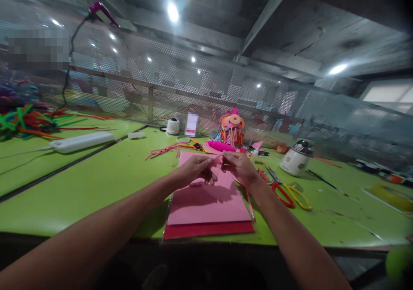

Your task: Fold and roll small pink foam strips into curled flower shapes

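Above a stack of pink sheets (206, 208), my left hand (197, 169) and my right hand (240, 165) are close together. Both pinch a small pink piece (218, 158), which looks like paper; the fingers cover much of it. Under the pink sheets a red sheet (209, 231) shows along the front edge. A bright pink fuzzy strip (221, 146) lies just beyond my fingertips. Behind it stands a colourful figure (232, 128) with an orange face and hanging paper strips. A small pink scrap lies on the sheets below my left hand.
To the right are scissors with red and yellow handles (292, 196), a white jar with a dark lid (297, 157) and a thin brush (327, 182). On the left lie a white power strip (83, 143) and several pipe cleaners (22, 122). A thread spool (173, 126) stands by the mesh partition (129, 83).
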`<action>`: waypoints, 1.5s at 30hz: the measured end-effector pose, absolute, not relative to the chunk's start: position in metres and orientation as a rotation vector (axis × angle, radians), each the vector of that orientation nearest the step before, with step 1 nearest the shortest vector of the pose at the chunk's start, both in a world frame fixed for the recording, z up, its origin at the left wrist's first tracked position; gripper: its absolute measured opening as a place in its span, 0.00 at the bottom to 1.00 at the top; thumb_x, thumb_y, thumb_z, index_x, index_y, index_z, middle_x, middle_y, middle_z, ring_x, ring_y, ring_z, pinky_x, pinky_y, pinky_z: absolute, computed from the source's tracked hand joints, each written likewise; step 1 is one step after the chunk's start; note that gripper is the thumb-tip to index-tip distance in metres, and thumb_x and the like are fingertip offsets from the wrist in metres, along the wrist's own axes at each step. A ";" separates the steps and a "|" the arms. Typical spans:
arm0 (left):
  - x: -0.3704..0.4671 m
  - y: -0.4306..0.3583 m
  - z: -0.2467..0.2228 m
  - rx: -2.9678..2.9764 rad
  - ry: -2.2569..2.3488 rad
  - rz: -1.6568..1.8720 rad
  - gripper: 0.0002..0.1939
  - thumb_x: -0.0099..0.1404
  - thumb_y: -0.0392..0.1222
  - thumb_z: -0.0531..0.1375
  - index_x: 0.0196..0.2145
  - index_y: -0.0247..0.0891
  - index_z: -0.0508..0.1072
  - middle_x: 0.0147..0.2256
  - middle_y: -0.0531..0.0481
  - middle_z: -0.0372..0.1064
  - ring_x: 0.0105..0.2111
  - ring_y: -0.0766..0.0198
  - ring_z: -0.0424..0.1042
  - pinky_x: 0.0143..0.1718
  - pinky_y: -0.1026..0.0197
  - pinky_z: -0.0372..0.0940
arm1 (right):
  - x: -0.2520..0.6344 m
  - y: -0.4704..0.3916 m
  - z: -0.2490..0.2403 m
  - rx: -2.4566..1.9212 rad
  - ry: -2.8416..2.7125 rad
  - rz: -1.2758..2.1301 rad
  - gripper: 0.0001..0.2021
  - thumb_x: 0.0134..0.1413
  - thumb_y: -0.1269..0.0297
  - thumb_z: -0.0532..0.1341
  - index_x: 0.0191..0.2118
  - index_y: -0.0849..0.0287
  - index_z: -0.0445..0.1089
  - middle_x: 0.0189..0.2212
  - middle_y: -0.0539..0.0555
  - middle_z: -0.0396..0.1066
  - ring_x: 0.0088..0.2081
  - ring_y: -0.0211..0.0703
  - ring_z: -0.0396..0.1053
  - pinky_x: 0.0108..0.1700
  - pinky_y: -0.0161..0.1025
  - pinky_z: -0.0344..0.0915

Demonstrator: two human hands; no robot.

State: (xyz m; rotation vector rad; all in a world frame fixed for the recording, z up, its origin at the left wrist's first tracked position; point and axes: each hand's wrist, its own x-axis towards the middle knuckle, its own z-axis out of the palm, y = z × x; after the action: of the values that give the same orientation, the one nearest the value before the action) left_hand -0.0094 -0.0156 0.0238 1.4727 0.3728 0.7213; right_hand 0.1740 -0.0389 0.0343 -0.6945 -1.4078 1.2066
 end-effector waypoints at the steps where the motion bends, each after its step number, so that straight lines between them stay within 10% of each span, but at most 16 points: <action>1: -0.010 -0.017 0.024 1.489 0.378 0.718 0.16 0.64 0.49 0.54 0.35 0.30 0.67 0.23 0.42 0.73 0.18 0.66 0.71 0.19 0.67 0.60 | 0.175 -0.038 0.033 -0.711 -1.424 1.224 0.12 0.48 0.58 0.64 0.30 0.64 0.74 0.24 0.53 0.68 0.24 0.34 0.63 0.26 0.34 0.61; 27: -0.010 -0.012 0.024 1.465 0.371 0.768 0.18 0.62 0.49 0.57 0.36 0.27 0.72 0.26 0.42 0.72 0.23 0.65 0.73 0.22 0.67 0.64 | 0.169 -0.046 0.034 -0.937 -1.877 0.321 0.10 0.52 0.60 0.61 0.29 0.62 0.74 0.22 0.52 0.69 0.24 0.35 0.65 0.26 0.33 0.61; 45: -0.014 -0.008 0.029 1.204 0.357 0.834 0.08 0.63 0.35 0.56 0.32 0.26 0.72 0.28 0.40 0.73 0.24 0.66 0.73 0.28 0.67 0.69 | 0.167 -0.051 0.038 -0.854 -2.281 -0.297 0.17 0.58 0.75 0.50 0.52 0.59 0.65 0.40 0.60 0.68 0.41 0.45 0.67 0.44 0.43 0.66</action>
State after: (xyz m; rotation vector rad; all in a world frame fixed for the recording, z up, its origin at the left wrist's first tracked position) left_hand -0.0145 -0.0078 0.0295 1.2037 0.3569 0.8338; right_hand 0.1674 -0.0515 0.0381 -0.8540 -2.2812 -0.2966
